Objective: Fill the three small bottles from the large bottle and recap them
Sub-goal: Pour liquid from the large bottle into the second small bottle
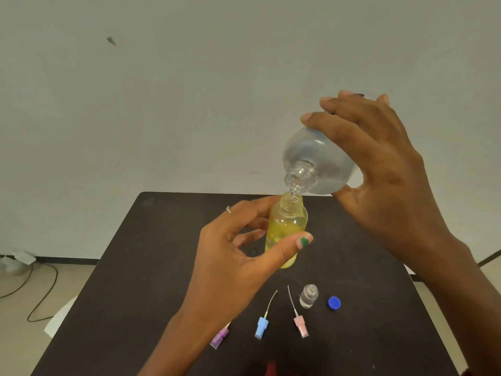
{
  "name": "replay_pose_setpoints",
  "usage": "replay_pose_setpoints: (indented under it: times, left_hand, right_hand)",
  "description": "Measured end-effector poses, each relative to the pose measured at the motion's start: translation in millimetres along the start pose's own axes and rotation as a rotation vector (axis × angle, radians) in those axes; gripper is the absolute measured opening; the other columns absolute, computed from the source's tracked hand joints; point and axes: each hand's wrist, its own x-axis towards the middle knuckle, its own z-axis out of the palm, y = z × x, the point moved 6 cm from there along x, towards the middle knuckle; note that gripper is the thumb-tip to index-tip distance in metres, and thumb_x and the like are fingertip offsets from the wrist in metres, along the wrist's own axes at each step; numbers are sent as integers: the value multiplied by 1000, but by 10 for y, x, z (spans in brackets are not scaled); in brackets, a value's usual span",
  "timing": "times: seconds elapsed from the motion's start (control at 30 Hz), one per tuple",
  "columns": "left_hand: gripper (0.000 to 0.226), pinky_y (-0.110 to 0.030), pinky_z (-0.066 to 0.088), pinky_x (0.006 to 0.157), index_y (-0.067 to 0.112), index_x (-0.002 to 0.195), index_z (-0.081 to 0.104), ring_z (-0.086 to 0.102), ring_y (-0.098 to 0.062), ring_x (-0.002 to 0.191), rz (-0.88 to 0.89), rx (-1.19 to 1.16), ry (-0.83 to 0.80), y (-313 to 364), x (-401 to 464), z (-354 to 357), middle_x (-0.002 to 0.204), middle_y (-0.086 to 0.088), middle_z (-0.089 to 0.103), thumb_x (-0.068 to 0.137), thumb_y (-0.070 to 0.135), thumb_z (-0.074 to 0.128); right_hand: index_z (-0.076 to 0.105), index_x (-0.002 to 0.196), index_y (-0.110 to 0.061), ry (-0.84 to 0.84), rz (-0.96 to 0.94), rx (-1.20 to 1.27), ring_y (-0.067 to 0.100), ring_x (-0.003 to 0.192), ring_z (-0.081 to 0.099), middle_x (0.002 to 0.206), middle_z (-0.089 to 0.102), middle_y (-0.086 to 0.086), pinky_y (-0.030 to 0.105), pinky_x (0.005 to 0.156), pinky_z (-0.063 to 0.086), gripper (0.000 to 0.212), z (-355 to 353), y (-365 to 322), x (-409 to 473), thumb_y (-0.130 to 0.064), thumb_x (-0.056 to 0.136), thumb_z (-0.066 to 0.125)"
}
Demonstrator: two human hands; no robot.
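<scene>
The yellow small bottle (286, 229) is pinched in the left hand (233, 256) grip above the tabletop (151, 267) middle, under the large bottle (317, 164) wrapped by the right hand (385, 169), so water could be spilled if either is tipped too far.

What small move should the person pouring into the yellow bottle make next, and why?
Probably keep the large bottle tipped and go on pouring. The right hand holds its neck right over the yellow bottle, gripped by the left hand, which looks only partly filled.
</scene>
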Motion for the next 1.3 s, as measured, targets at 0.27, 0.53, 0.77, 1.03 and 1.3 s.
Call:
replay_pose_setpoints:
  times: [0.27, 0.53, 0.77, 1.03, 1.3]
  left_hand:
    - [38, -25, 57, 83, 37, 106, 69, 70, -17, 96, 6, 2, 5, -4, -6, -9, 97, 12, 74, 70, 43, 75]
    - [38, -28, 58, 84, 38, 106, 69, 70, -17, 95, 7, 5, 12, -1, -13, -12, 97, 12, 74, 69, 43, 75]
    - [37, -28, 58, 84, 38, 106, 69, 70, -16, 96, 5, 9, 11, 4, -19, -12, 97, 14, 74, 69, 44, 74]
    - [38, -28, 58, 84, 39, 106, 69, 70, -18, 96, 6, 1, 8, 1, -14, 0, 97, 12, 74, 69, 43, 75]
    - [38, -28, 58, 84, 39, 106, 69, 70, -18, 95, 10, -2, 10, 9, -14, -9, 97, 11, 74, 69, 43, 75]
  right_hand:
    - [56, 126, -11, 2, -1, 1, 32, 130, 41, 131, 51, 15, 53, 114, 19, 59, 1, -6, -5, 14, 73, 68]
    - [57, 126, -11, 8, 0, 0, 32, 130, 42, 130, 52, 16, 53, 113, 19, 59, -2, -10, 3, 13, 73, 70]
    - [56, 126, -11, 6, -2, 0, 32, 130, 41, 131, 51, 16, 52, 114, 18, 59, -11, -19, 0, 11, 74, 70]
    - [56, 126, -10, 0, -1, -2, 32, 130, 41, 131, 51, 16, 51, 115, 17, 59, -19, -19, 2, 12, 73, 70]
    - [56, 126, -11, 2, -4, -5, 32, 130, 41, 130, 52, 16, 54, 114, 19, 59, -19, -22, 4, 12, 74, 71]
